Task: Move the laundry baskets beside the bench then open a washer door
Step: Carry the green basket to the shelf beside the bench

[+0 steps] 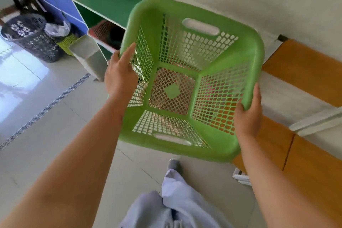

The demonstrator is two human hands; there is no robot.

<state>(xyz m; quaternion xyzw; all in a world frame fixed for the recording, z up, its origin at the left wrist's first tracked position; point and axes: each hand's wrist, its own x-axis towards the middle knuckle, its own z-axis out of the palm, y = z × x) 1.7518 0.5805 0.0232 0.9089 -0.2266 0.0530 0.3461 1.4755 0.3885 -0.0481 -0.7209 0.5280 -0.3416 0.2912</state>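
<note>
Both forearms reach up from the lower edge, holding a green laundry basket (190, 79) in the air over the tiled floor (55, 135), beside the wooden bench (305, 72) that runs along the wall on the right. Left hand (121, 74) laid against the left rim, fingers (129, 52) spread rather flat and pointing up along the edge, more pressed than hooked. Right hand (248, 114) closed round the right rim, thumb over the top and the rest curled out of sight beneath. Empty, mesh-walled, mouth tipped toward the camera so the base faces away and down. Nearly square in outline; slot handles on the far and near walls, so probably a slightly longer axis running away from the camera, though hard to be sure. Likely risk: a slip on the left side, where the grip looks loose, letting that edge swing down. Also a knock of the right corner against the bench, already very close. Farther out, a red basket (103, 30) tucked under a green shelf (109, 3), and a dark mesh bin (31, 37) at far left.
</note>
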